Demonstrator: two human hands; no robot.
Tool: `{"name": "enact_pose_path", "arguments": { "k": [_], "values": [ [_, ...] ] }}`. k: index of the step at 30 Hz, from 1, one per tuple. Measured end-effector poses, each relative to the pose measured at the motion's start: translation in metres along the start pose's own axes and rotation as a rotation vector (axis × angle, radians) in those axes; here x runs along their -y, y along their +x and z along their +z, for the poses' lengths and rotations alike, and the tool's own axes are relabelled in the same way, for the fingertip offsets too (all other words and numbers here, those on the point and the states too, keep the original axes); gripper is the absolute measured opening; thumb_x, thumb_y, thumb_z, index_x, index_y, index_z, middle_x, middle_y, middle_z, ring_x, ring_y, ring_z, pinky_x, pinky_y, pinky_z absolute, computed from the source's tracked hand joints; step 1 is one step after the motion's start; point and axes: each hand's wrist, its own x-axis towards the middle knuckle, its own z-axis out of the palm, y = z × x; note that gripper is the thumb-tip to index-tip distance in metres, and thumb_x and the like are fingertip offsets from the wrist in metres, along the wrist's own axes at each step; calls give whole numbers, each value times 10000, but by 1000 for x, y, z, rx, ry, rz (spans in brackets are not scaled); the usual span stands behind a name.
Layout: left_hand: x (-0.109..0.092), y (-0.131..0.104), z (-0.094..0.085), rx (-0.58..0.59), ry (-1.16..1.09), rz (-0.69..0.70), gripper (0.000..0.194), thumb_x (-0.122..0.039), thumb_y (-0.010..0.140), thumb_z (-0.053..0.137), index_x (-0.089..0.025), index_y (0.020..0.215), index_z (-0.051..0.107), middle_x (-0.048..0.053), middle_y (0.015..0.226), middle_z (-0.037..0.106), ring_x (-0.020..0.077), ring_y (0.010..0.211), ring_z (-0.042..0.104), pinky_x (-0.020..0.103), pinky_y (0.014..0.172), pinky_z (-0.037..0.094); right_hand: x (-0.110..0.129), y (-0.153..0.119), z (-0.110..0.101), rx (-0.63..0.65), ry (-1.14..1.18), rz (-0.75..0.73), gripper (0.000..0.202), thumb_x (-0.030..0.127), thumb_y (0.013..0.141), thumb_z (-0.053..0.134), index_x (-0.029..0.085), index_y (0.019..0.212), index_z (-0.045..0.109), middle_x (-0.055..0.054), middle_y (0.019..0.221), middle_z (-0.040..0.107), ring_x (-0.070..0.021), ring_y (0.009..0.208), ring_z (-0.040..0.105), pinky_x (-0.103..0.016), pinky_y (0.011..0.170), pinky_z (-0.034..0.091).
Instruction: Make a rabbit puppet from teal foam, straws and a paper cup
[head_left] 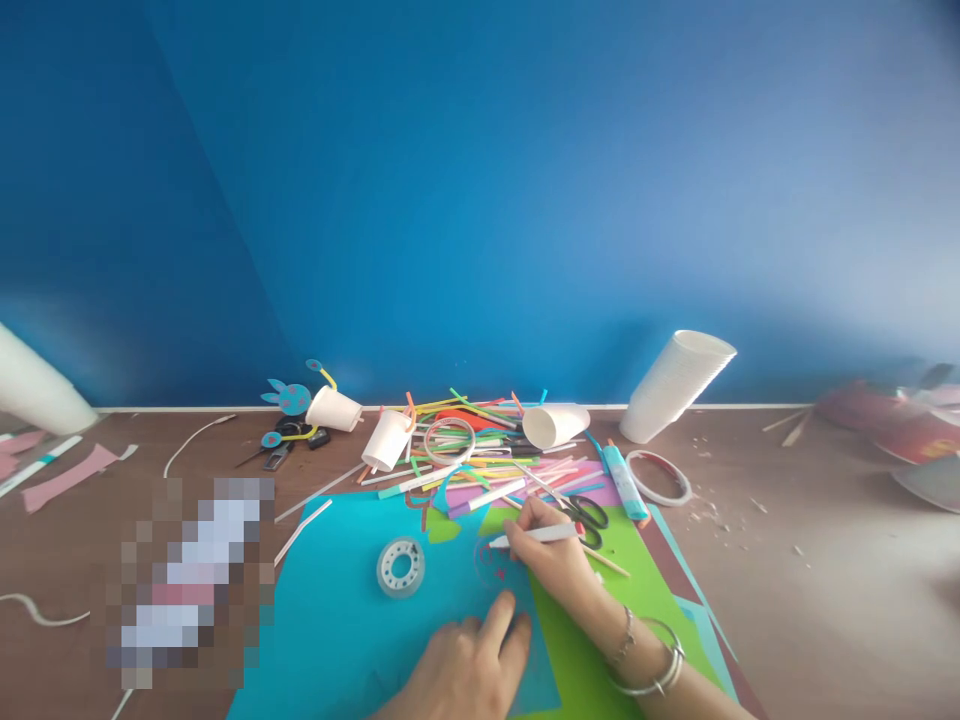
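My right hand grips a white marker with a red end, its tip at a faint round outline with small red marks on the blue paper. My left hand lies on that paper just below the drawing, fingers stretched out and holding nothing. Left of the drawing is a clear roll of tape. Under the blue sheet, green paper shows on the right. Beyond my right hand lie scissors, partly hidden.
Colourful straws and markers are heaped by the wall. Paper cups lie around them, one with a blue rabbit head. At right are a glue tube, another tape roll and a leaning cup stack. A blurred patch covers something at left.
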Motion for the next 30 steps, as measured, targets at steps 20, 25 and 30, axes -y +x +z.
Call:
{"name": "enact_pose_path", "arguments": {
  "k": [20, 25, 30],
  "values": [
    [-2, 0, 10, -110, 38, -37, 358, -201, 899, 435, -168, 1254, 468, 103, 1038, 615, 133, 529, 637, 214, 414, 504, 0, -5, 2, 46, -135, 10, 228, 248, 724, 546, 227, 560, 389, 56, 465, 503, -123, 448, 539, -220, 438, 388],
    [-1, 0, 10, -117, 37, -26, 350, -190, 904, 408, -165, 1247, 471, 103, 1044, 616, 151, 532, 641, 245, 406, 520, 1, -5, 2, 78, -114, 17, 222, 246, 731, 554, 227, 571, 401, 47, 468, 542, -138, 458, 578, -223, 437, 405],
    [-1, 0, 12, -124, 34, -30, 351, -187, 901, 402, -170, 1244, 475, 99, 1028, 626, 155, 506, 635, 249, 385, 512, 1, -5, 2, 92, -104, 22, 219, 225, 725, 554, 226, 569, 399, 49, 464, 547, -147, 461, 608, -218, 427, 407]
  ]
}}
